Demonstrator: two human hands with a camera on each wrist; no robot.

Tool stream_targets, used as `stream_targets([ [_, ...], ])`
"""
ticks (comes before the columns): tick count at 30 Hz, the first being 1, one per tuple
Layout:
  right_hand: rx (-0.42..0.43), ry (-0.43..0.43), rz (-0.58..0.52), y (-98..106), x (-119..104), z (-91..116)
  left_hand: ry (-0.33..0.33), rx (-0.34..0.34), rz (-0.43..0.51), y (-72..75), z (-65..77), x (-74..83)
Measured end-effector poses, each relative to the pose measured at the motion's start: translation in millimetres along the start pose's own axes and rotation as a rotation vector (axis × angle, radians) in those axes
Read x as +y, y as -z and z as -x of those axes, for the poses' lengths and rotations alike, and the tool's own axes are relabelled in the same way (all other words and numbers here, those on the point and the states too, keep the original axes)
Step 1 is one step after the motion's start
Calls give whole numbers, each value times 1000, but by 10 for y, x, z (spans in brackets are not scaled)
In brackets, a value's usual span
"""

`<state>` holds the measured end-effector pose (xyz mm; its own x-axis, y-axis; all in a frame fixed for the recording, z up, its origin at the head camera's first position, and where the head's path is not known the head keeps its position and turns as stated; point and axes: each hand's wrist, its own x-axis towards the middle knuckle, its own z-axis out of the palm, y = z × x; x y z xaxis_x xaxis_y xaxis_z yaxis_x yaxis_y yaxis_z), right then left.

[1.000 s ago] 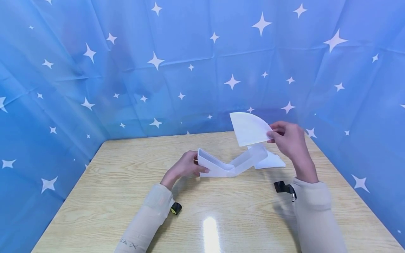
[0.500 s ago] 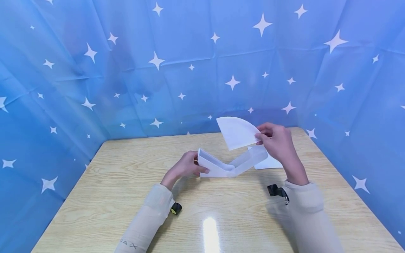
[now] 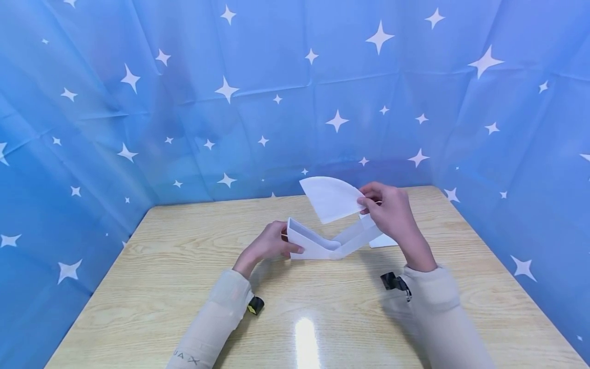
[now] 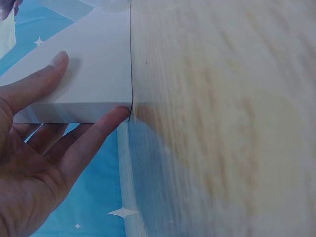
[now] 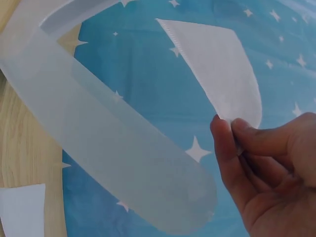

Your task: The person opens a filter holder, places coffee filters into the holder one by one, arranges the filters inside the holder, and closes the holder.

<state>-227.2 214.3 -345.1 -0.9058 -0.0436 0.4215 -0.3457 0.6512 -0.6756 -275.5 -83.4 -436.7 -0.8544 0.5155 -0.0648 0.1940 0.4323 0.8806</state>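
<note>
The right hand (image 3: 392, 207) is bending in from the right, pinching a white fan-shaped sheet (image 3: 329, 199) by one corner between thumb and forefinger, the other fingers curling in behind. The left hand (image 3: 269, 241) is gripping the left end of a white holder (image 3: 310, 246), its thumb lying along the near side and its fingers wrapping the narrow end. Both forearms are slanting inward from the near edge in pale sleeves, with a small black device (image 3: 255, 305) showing at the left cuff and another black piece (image 3: 395, 283) at the right.

The sheet is hanging in the air between the hands, above the middle of the holder and not touching it. Its square corner is pointing down, its curved edge is facing up and right, and its longest span is sloping gently down toward the right hand.

The holder is standing on the wooden table (image 3: 184, 287), running left to right, its translucent lid (image 3: 357, 240) swinging out to the right and tilting upward in a shallow V. Behind the lid, more white sheet material (image 3: 382, 241) is lying partly hidden. A blue starred curtain (image 3: 258, 51) is hanging beyond.
</note>
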Motion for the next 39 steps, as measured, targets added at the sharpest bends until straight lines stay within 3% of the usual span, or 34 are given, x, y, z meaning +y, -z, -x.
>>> stream_targets([
  [18,-19,147,-23,-286,-67,18,-18,-6,12,7,1,-9],
  [39,-85,199,-39,-409,-112,34,-31,-11,22,15,6,-7],
])
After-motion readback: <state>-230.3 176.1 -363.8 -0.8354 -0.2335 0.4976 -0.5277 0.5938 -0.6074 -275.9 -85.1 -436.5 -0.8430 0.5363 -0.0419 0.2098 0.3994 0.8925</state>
